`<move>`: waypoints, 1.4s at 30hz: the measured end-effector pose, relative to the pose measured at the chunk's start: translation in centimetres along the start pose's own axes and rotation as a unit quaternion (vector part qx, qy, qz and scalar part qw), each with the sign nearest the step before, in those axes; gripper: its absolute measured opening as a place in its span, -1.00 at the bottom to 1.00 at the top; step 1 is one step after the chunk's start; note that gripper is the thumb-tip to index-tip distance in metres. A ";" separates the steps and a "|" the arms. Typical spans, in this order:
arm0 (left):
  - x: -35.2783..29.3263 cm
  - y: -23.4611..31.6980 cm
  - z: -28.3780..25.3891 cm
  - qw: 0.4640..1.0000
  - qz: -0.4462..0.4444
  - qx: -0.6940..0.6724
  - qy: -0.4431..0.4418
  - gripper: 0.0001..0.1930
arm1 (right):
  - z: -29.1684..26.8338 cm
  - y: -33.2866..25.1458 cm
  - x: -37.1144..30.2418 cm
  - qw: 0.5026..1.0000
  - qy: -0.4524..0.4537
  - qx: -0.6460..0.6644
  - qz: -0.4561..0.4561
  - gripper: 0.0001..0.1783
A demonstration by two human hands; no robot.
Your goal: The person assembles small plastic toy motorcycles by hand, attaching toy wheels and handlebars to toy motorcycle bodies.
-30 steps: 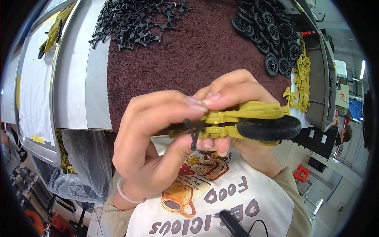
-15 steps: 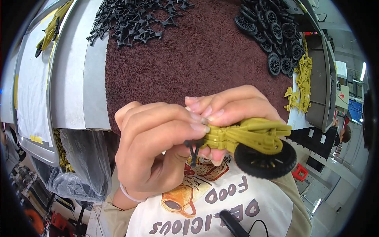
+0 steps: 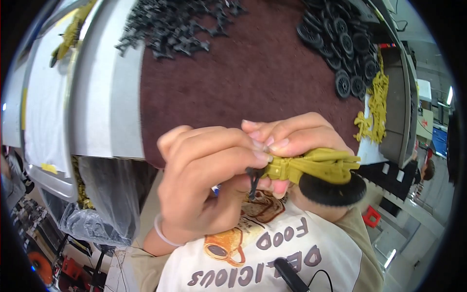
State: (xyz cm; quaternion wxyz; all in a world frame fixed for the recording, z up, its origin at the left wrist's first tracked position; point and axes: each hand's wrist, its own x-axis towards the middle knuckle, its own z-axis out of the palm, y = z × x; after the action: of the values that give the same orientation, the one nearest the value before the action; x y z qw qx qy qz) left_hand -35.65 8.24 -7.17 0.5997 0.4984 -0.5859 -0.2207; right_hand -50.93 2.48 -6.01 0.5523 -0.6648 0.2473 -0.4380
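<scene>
My right hand [image 3: 311, 134] is closed around the yellow body of a toy motorcycle [image 3: 318, 163], held above my lap at the near edge of the work surface. A black wheel [image 3: 335, 190] with a ribbed tyre sits under the body's right end. At the body's left end, my left hand [image 3: 199, 175] pinches a small black forked plastic part [image 3: 253, 184] against it. The fingertips of both hands nearly meet over the yellow plastic. Fingers hide where the black part meets the body, so I cannot tell if it is seated.
A brown towel [image 3: 228, 82] covers the work surface. On it lie heaped black forked parts [image 3: 170, 31] at far left and black wheels [image 3: 343, 44] at far right. Yellow parts [image 3: 377, 107] line the right side. A yellow toy [image 3: 68, 41] lies far left; clear plastic bags [image 3: 107, 194] hang below.
The whole view has shifted a little, placing the hands and surroundings farther right. The toy is tilted slightly differently, and both grips stay the same.
</scene>
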 end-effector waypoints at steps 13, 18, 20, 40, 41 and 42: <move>3.9 0.2 -13.3 0.962 -0.111 0.046 0.243 -0.81 | 0.5 0.1 1.5 0.988 0.025 0.076 0.130 -0.24; 9.5 -6.8 -25.9 0.937 -0.227 0.034 0.264 -0.70 | 0.2 0.5 1.3 0.981 0.016 0.071 0.180 -0.54; 10.8 -10.0 -27.0 0.930 -0.285 0.020 0.230 -0.71 | 1.0 0.6 1.4 0.979 -0.017 0.077 0.186 -0.53; -26.9 -19.5 -47.0 0.638 -0.226 0.444 0.587 -0.72 | -0.4 -0.1 2.4 0.986 -0.002 -0.136 0.096 -0.90; -31.8 -24.8 -45.2 0.715 -0.341 0.432 0.432 -0.63 | -0.1 0.0 2.9 0.985 -0.008 -0.143 0.095 -0.90; -36.9 -29.4 -44.6 0.701 -0.500 0.407 0.305 -0.58 | -0.1 -0.2 3.5 0.985 -0.033 -0.150 0.081 -0.90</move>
State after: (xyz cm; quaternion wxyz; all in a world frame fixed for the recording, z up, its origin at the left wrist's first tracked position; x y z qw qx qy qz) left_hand 6.94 42.80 -41.95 0.2858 0.9537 -0.0678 -0.0642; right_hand -49.28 -0.35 -4.77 0.4879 -0.7319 0.3448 -0.3278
